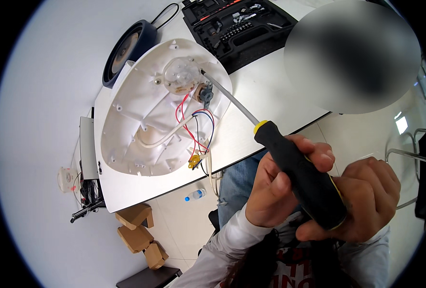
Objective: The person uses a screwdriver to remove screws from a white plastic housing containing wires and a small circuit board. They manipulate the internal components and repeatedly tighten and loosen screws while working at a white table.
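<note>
We're aiming the screwdriver (273,139) at the edge of the clear housing (180,74), which is sitting inside the white shell (126,122) on the table (261,81); can't tell if the tip is touching. For clean turning, we should probably be lining the shaft up square, pressing steadily and sparing the red wires (176,113). Left hand (273,192): fingers are curling part-closed, gripping the handle's front. Right hand (368,201): fingers are wrapping its butt end.
</note>
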Tool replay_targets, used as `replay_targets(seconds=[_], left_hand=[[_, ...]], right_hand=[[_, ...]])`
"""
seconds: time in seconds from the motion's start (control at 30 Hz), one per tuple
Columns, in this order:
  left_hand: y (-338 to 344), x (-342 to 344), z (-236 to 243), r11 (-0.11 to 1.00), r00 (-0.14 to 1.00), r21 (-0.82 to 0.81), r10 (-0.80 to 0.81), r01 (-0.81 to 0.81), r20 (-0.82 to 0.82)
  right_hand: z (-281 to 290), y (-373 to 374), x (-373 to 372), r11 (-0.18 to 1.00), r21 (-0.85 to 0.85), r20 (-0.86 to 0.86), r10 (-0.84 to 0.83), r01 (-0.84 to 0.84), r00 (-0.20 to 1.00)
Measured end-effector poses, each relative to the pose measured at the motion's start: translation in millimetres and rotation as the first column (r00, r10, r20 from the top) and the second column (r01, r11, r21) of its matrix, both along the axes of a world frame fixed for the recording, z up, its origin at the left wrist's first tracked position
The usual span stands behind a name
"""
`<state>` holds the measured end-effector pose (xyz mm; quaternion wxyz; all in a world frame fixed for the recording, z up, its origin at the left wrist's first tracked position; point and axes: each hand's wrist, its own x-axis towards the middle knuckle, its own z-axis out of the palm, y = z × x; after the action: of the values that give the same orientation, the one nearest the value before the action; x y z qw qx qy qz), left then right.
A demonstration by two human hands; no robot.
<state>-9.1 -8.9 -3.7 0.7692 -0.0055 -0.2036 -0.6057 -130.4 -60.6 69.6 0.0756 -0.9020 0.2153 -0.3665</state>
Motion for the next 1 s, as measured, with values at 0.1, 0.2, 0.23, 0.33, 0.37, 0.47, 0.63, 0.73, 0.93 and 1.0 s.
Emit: replay_targets(seconds=[0.1, 0.2, 0.23, 0.33, 0.37, 0.47, 0.63, 0.73, 0.93, 1.0], left_hand=[[1, 5, 5, 0.999, 0.999, 0.023, 0.038, -0.038, 0.008], [1, 8, 18, 0.988, 0.994, 0.139, 0.047, -0.06, 0.096], [1, 5, 20, 0.975, 0.992, 0.21, 0.041, -0.066, 0.119], [2, 9, 20, 0.967, 0.983, 0.25, 0.009, -0.055, 0.181], [2, 11, 19, 0.97, 0.98, 0.238, -0.006, -0.042, 0.199], [1, 4, 16, 0.989, 0.991, 0.125, 0.068, -0.082, 0.118], [9, 0, 26, 0.977, 0.993, 0.178, 0.109, -0.116, 0.049], [15, 7, 35, 0.943, 0.976, 0.297, 0.095, -0.15, 0.194], [22, 52, 45, 0.45, -0.172, -0.359, 0.404, -0.818, 0.899], [11, 79, 51, 0.007, -0.644, -0.726, 0.456, -0.687, 0.614]], right_hand=[[-11, 10, 11, 0.998, 0.042, 0.217, 0.029, -0.039, 0.976], [-22, 14, 22, 0.99, -0.117, 0.397, 0.118, -0.077, 0.91], [-16, 14, 15, 0.988, -0.082, 0.316, 0.147, -0.127, 0.937], [-7, 15, 6, 0.977, -0.046, 0.109, 0.214, -0.21, 0.971], [-7, 15, 6, 0.977, -0.103, 0.063, 0.195, -0.188, 0.979], [-1, 22, 9, 0.988, -0.066, 0.092, 0.148, -0.142, 0.985], [1, 10, 10, 0.963, -0.185, 0.061, 0.21, -0.196, 0.976], [7, 13, 12, 0.981, -0.087, 0.081, 0.182, -0.175, 0.98], [6, 7, 9, 0.977, -0.113, 0.047, 0.189, -0.183, 0.981], [8, 5, 9, 0.965, -0.134, 0.031, 0.23, -0.224, 0.973]])
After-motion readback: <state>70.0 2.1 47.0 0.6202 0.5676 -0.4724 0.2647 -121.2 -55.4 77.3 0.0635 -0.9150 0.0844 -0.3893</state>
